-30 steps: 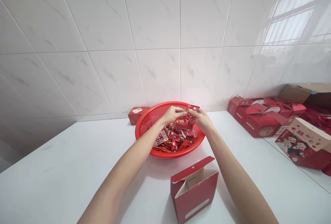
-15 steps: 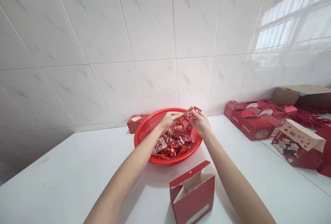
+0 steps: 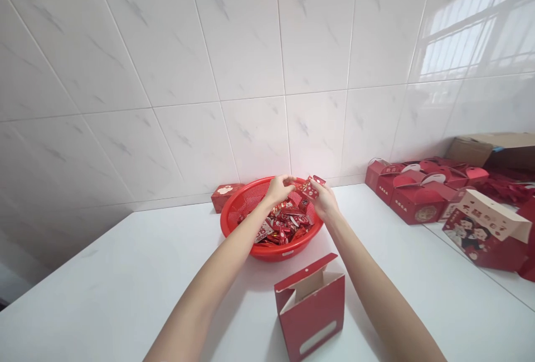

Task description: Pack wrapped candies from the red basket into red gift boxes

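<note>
While the left hand [image 3: 279, 188] pinches at red candy packets [image 3: 311, 188] gripped in the right hand [image 3: 326, 201], both hover over the red basket [image 3: 242, 206], behind the open red gift box [image 3: 310, 307] on the desk [image 3: 125, 273].

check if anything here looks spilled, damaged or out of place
Nothing stands out. The wrapped sweets all sit inside the red basket, the open red box stands upright, and both hands hold small packets over the basket.
</note>
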### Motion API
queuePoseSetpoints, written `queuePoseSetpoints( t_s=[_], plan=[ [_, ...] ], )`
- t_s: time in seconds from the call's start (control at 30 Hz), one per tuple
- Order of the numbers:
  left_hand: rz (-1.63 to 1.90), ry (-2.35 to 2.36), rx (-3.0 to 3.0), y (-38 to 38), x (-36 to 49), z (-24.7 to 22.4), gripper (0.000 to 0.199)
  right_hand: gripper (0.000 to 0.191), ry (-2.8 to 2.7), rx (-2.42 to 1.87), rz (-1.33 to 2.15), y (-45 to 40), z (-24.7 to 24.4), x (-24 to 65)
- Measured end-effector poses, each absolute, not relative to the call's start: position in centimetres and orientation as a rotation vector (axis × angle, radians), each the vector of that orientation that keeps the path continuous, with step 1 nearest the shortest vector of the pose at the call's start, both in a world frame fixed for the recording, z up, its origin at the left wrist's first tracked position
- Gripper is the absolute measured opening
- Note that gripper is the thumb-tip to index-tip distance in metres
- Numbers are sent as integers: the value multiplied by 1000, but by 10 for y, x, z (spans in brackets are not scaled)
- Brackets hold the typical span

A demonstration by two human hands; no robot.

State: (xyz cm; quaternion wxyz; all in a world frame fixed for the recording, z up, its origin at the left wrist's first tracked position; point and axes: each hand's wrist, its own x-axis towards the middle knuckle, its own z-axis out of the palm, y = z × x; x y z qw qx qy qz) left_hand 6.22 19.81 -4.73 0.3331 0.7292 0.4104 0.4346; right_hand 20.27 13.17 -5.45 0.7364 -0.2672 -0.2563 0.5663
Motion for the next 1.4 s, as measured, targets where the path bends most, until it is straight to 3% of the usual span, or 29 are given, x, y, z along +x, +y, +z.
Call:
queuePoseSetpoints(
  t_s=[0.3,0.47,0.67,1.13,1.4],
  plan=[
    [376,1065,2349,169,73,-64,22,21,-429,-666,1130,129,-57,196],
    [130,1252,2489,168,77,-70,56,18,-382,-686,1099,124,-54,196],
    [188,1534,2543,179,63,-72,46,23,-353,-677,1081,124,-53,197],
    [498,1106,2559,188,82,-93,14,12,-410,-664,1065,127,-59,198],
    [914,1031,2306,189,83,-78,15,17,-458,-630,1083,126,-60,201]
  ],
)
